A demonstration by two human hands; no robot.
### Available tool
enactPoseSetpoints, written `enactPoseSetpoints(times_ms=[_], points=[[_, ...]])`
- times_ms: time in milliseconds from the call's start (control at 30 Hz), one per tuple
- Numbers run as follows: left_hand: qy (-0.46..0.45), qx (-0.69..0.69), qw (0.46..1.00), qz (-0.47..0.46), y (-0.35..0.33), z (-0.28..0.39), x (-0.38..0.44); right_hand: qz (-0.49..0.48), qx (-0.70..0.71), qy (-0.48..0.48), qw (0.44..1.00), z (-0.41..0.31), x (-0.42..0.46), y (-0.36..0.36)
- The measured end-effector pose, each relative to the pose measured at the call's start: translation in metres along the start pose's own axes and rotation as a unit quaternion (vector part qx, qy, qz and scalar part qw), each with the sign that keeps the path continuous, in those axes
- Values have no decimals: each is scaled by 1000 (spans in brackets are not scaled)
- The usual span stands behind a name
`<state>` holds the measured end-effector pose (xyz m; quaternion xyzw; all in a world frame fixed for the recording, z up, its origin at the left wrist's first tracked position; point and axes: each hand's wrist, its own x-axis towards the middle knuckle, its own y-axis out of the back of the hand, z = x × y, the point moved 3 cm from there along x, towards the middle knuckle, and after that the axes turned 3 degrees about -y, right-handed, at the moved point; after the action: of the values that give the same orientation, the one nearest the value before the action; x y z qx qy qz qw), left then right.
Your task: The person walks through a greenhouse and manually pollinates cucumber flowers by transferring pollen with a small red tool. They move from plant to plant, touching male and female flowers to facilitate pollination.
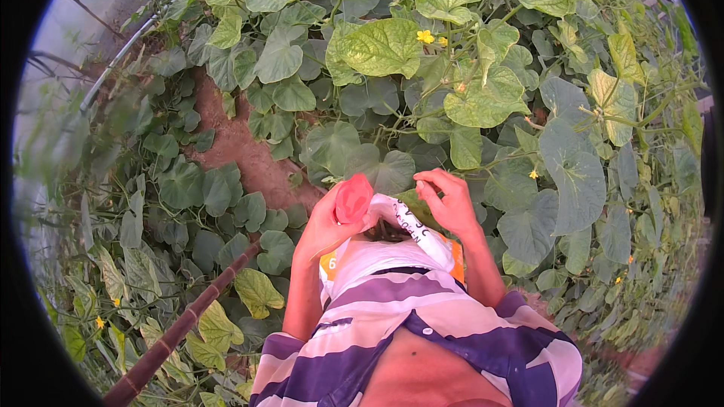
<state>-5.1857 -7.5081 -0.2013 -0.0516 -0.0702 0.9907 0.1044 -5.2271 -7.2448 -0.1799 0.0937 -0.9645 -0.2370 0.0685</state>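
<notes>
My left hand grips a small red cup-like container, held above the mouth of a sack. Off to its right, my right hand is raised with fingers curled and the thumb near the index finger. Whether something small lies between those fingertips, I cannot tell. The white and orange sack rests against my body, its top open and its rim bearing printed writing. Dark contents show inside its mouth, but I cannot make out what they are.
Broad-leaved cucumber-like vines with yellow flowers surround me and reach close to both hands. A bamboo pole slants up from the lower left. Bare reddish soil runs ahead on the left, and a curved pipe stands beyond.
</notes>
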Motion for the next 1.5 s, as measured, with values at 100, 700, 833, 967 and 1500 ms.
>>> enactPoseSetpoints(times_ms=[100,700,833,967,1500], points=[[0,9,1000,-29,45,11,16,107,146,-96,979,-8,36,42],[17,0,999,-42,125,31,72,-35,162,-184,969,39,390,203],[7,2,1000,3,121,33,76,-229,-89,-189,951,74,428,169],[30,8,999,14,115,42,84,-324,-73,-250,909,99,439,131],[-24,31,997,-67,122,67,141,89,216,-5,972,-114,376,217]])
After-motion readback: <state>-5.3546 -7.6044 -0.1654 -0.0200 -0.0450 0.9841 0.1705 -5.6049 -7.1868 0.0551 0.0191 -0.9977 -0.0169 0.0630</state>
